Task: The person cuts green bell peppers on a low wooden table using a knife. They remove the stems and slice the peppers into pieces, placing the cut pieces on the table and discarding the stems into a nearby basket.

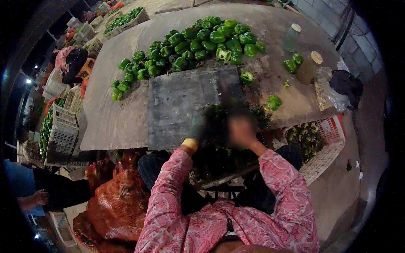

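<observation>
Both my hands are over the near edge of a dark board (181,95) on a large table (114,101). A dark glove with a yellow cuff covers my left hand (196,128); its fingers are lost in shadow and blur. My right hand (241,130) is bare and smeared, close beside the left, its fingers not readable. Dark green shapes lie between and around the hands, too blurred to name. Beyond the board rises a heap of green bell peppers (185,44). A cut pepper (247,77) lies at the board's far right corner, and another pepper (274,102) is right of my right hand.
Two lidded jars (291,39) (307,69) and a black bag (346,86) stand at the table's right. A white crate (329,147) of green scraps is below it. Red mesh sacks (120,202) sit at my left, near another person's hand (40,198). Pepper crates (61,135) line the left.
</observation>
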Tool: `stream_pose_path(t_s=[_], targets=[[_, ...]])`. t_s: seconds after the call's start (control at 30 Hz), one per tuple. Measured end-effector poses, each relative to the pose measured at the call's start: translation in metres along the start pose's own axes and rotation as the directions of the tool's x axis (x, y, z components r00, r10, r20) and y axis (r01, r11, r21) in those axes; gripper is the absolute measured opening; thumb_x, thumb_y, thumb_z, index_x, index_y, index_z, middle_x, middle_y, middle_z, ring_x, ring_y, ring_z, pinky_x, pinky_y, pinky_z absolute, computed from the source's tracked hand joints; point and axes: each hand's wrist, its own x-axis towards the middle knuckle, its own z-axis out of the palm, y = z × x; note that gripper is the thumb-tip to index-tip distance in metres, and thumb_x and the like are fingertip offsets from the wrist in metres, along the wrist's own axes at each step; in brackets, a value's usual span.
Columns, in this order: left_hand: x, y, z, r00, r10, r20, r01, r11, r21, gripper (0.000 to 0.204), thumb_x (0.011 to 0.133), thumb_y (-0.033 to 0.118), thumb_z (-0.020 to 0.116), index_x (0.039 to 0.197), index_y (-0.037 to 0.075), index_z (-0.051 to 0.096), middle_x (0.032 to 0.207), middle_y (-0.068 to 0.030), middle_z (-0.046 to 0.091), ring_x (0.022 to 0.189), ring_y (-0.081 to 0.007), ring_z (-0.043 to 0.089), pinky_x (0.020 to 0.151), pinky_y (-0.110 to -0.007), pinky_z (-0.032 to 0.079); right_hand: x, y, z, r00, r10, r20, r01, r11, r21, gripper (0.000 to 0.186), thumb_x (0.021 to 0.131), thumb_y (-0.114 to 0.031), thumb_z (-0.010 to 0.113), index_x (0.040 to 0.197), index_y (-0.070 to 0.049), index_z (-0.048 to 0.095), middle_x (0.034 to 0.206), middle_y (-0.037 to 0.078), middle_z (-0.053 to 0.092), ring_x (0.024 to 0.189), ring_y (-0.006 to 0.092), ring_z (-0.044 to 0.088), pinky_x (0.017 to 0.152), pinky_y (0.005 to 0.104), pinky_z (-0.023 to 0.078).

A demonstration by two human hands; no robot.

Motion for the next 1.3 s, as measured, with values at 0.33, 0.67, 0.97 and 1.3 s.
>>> stream_pose_path(t_s=[0.33,0.67,0.97,1.3], targets=[[0.193,-0.060,-0.094,0.989,-0.068,-0.133,0.145,0.650,0.746,0.056,0.080,0.044,0.064,0.127,0.015,0.052,0.122,-0.0150,0.058,0.106,-0.0341,0.059,0.081,-0.049,0.049,-0.021,0.007,-0.060,0.983,-0.178,-0.050,0.161,0.956,-0.246,0.026,0.093,-0.031,0.059,0.097,-0.006,0.054,0.068,0.001,0.052,0.053,0.0098,0.053,0.048,0.0288,0.046],[0.255,-0.071,-0.104,0.902,-0.426,-0.070,0.332,0.580,0.744,0.052,0.075,0.045,0.069,0.111,0.008,0.063,0.116,-0.0184,0.062,0.107,-0.0375,0.060,0.089,-0.047,0.049,-0.019,0.017,-0.062,0.933,-0.354,0.060,0.315,0.725,-0.612,0.021,0.093,-0.022,0.057,0.104,-0.004,0.054,0.070,0.001,0.053,0.054,0.0085,0.053,0.050,0.0273,0.046],[0.069,-0.028,-0.127,0.907,-0.409,0.102,0.363,0.633,-0.684,0.019,0.084,0.010,0.065,0.101,0.003,0.064,0.103,-0.0086,0.067,0.097,-0.0182,0.062,0.085,-0.034,0.049,-0.026,0.002,-0.042,0.931,-0.342,0.126,0.364,0.873,-0.324,0.024,0.093,-0.024,0.057,0.105,-0.003,0.053,0.071,0.001,0.052,0.053,0.0092,0.052,0.048,0.0278,0.044],[-0.022,0.011,-0.110,0.832,-0.552,0.051,0.516,0.737,-0.437,0.052,0.086,0.031,0.070,0.125,0.000,0.054,0.116,-0.0125,0.065,0.098,-0.0217,0.064,0.087,-0.034,0.050,-0.062,-0.017,0.016,0.957,0.000,0.289,0.033,0.993,-0.109,0.029,0.094,-0.027,0.057,0.101,0.000,0.053,0.065,0.002,0.052,0.049,0.0097,0.052,0.044,0.0262,0.044]])
